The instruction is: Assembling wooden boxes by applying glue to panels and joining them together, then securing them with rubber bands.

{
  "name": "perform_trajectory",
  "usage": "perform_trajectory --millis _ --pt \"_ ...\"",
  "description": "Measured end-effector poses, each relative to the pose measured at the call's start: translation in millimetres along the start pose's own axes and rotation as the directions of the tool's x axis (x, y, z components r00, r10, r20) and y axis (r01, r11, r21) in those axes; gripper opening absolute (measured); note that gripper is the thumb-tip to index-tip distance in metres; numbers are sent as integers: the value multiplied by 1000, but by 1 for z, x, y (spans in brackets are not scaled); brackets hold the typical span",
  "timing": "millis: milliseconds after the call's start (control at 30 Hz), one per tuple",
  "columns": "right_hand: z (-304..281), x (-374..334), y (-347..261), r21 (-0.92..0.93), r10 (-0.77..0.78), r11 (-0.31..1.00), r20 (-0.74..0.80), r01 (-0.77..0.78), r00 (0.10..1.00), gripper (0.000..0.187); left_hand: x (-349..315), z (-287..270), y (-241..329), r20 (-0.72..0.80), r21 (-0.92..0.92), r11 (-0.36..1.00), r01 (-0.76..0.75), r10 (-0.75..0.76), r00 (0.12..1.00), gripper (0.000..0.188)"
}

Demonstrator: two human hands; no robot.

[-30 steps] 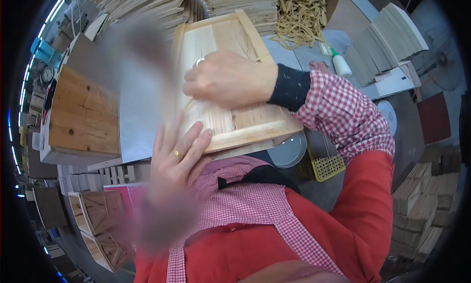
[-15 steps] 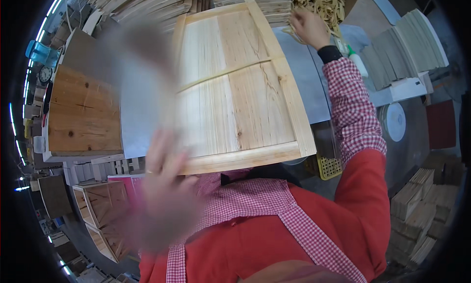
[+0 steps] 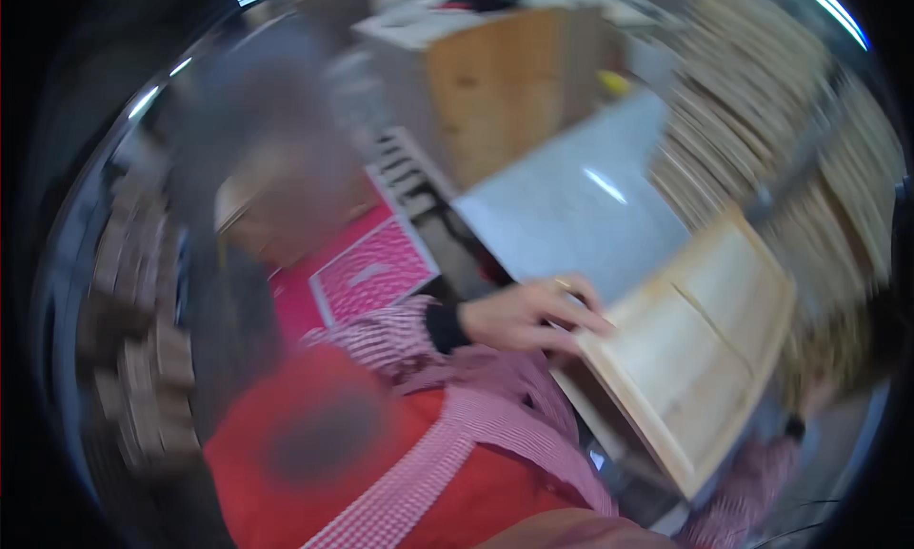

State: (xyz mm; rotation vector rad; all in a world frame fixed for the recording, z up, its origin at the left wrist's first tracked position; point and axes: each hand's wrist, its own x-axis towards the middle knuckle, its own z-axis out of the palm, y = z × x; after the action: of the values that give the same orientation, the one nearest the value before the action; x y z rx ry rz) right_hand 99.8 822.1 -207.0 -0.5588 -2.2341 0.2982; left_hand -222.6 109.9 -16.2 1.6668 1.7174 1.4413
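My left hand (image 3: pixel 533 316) has its fingers bent over the near left corner of a framed wooden panel (image 3: pixel 681 344), and its thumb is at the edge. A ring shows on one finger. The panel is pale wood with a raised border, and a thin tan strip (image 3: pixel 700 308) lies across its face. Beyond the panel's far right side is my right hand (image 3: pixel 816 397), small and smeared by motion, beside a heap of tan strips (image 3: pixel 828 359). Whether those fingers hold anything cannot be made out.
Stacks of wooden boards (image 3: pixel 743 101) stand behind the pale blue-grey tabletop (image 3: pixel 571 220). A brown wooden box (image 3: pixel 495 92) sits at its far left. Left of me are a pink patterned box (image 3: pixel 371 268) and stacked wood pieces (image 3: pixel 148 397). Much of the picture is blurred.
The view has swung to the left, so the panel now appears at the lower right. My left hand was blurred near the panel's near left corner and now rests on it. My right hand stays by the strips.
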Motion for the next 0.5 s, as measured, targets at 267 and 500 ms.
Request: perform_trajectory --millis 267,500 --pt "-25 159 -100 -206 97 973 -37 -102 995 23 -20 18 16 -204 -61 998 -32 19 979 30" --pt "-52 194 -124 -318 282 899 -104 -301 954 32 -24 19 16 -98 -248 967 60 -86 991 59"
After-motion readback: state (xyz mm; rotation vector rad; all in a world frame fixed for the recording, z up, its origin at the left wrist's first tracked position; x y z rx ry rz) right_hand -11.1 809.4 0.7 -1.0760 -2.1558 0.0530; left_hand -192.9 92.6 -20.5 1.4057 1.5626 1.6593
